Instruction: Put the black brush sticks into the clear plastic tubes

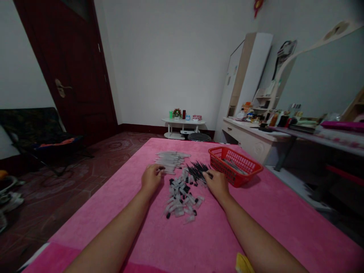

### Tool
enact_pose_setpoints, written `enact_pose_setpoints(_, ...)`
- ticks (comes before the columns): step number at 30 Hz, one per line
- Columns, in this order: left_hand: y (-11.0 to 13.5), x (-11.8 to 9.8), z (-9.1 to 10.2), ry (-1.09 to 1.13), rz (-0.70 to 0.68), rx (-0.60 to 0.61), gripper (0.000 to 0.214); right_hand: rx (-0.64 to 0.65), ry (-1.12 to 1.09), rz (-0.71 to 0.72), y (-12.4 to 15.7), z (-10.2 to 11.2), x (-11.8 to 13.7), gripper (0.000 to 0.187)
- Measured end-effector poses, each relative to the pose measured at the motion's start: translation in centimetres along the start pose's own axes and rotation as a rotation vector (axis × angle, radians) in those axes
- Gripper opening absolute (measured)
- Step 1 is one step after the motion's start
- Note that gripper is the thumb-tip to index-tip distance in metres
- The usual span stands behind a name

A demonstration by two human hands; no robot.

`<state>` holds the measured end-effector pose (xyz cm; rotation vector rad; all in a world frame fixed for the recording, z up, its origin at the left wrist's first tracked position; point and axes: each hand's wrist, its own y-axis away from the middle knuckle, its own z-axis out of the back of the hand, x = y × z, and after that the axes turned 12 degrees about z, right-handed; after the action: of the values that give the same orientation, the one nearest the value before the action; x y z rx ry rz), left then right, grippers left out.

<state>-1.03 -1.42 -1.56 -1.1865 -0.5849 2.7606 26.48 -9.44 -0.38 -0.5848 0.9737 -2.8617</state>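
My left hand [152, 179] is at the left edge of a stack of slim whitish tubes [170, 161], its thumb and fingers pinched together. What it holds, if anything, is too small to make out. My right hand [217, 185] is beside a heap of thin black pointed pieces [196, 170], fingers curled in a pinch. A dark bit shows at its fingertips, but I cannot tell whether it is held or lies behind. Between and below the hands lies a loose pile of small clear caps [179, 210], with short black pieces [168, 215] among them.
A red plastic basket [236, 167] with thin greyish sticks inside stands right of the black heap. Everything lies on a pink cloth-covered table [199, 246]. Something yellow [243, 263] lies at the near edge by my right forearm. A folding chair [42, 132] stands at left.
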Motion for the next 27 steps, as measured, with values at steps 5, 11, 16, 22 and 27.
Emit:
enact_pose_setpoints(5, 0.4, -0.8, 0.2, -0.222, -0.118, 0.081, 0.019, 0.016, 0.011, 0.105, 0.1, 0.5, 1.8, 0.018)
enact_pose_setpoints(11, 0.5, -1.1, 0.2, -0.287, -0.152, 0.114, 0.02, 0.075, 0.046, 0.209, 0.1, 0.8, 2.5, 0.013)
enact_pose_setpoints(16, 0.8, -1.3, 0.3, -0.297, -0.147, 0.126, 0.017, 0.138, 0.173, 0.202, 0.0, 0.3, 2.6, 0.014)
enact_pose_setpoints(22, 1.3, -2.2, 0.6, -0.29, -0.201, 0.063, 0.017, 0.21, 0.251, 0.147, 0.1, 0.0, 2.5, 0.013)
enact_pose_setpoints(27, 1.3, -2.2, 0.3, -0.195, -0.163, 0.048, 0.016, 0.136, 0.198, 0.145, 0.1, 0.6, 2.8, 0.012)
